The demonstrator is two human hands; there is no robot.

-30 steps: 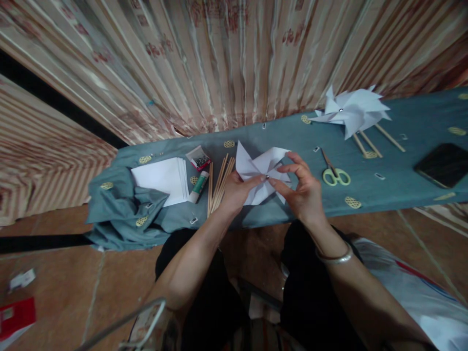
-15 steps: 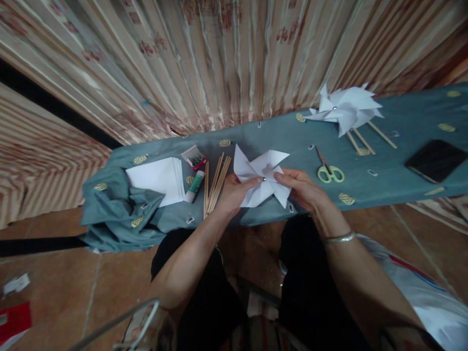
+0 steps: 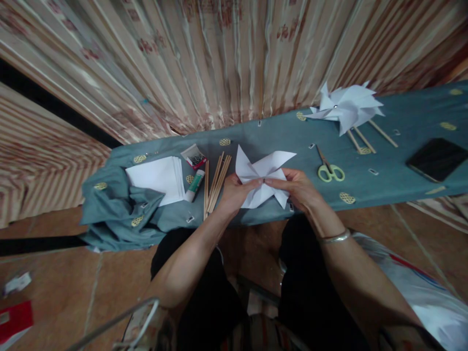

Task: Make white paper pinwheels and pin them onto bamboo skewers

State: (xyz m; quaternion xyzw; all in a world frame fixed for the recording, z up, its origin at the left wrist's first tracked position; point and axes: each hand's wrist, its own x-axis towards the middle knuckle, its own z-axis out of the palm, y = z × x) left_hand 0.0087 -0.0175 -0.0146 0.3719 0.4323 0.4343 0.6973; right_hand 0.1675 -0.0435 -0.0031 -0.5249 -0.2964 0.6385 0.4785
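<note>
A white paper pinwheel (image 3: 268, 165) is held over the near part of the cloth-covered table, its pointed blades spread out. My left hand (image 3: 236, 191) grips it from the left, thumb pressed near the centre. From the right, my right hand (image 3: 300, 187) closes on it, with its thumb also at the centre. The two thumb tips almost meet over the middle, where a small pin head barely shows. My other fingers are hidden behind the paper. Just left of my left hand lie several thin wooden sticks (image 3: 216, 184).
A glue stick (image 3: 195, 185), an open box of pins (image 3: 194, 157) and a stack of white paper (image 3: 157, 180) lie left. To the right are green-handled scissors (image 3: 330, 170), finished pinwheels on sticks (image 3: 349, 108) and a dark flat object (image 3: 437, 160). A curtain (image 3: 226, 63) hangs behind.
My right thumb has slid left from the blade to the pinwheel's centre, covering most of the pin head. The upper right blade now spreads a little wider.
</note>
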